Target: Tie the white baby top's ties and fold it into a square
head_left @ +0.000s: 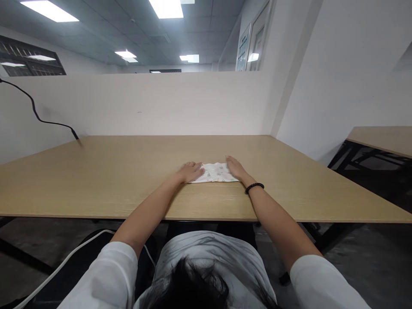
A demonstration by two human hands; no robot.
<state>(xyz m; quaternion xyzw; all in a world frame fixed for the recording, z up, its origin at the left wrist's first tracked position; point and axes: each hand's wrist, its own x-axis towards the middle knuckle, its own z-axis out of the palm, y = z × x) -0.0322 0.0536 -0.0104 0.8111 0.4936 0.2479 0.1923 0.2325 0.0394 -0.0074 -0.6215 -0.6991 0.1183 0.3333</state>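
A white, flat piece of what looks like folded cloth (pixel 215 173) with small printed figures lies lengthwise across the tabletop in front of me. My left hand (pixel 191 172) rests palm down on its left end, with the fingers stretched out and a little apart. At the opposite end, my right hand (pixel 236 168) lies along the cloth's edge, fingers extended and close together. Both palms hide the cloth's ends. Around my right wrist is a black beaded bracelet (pixel 254 187).
The wood-coloured table (pixel 96 180) ends at a low white partition (pixel 174 103). On the left, a black cable (pixel 48 122) hangs down to the tabletop. A white cord (pixel 67 262) runs below at lower left. Another table (pixel 383 138) stands at right.
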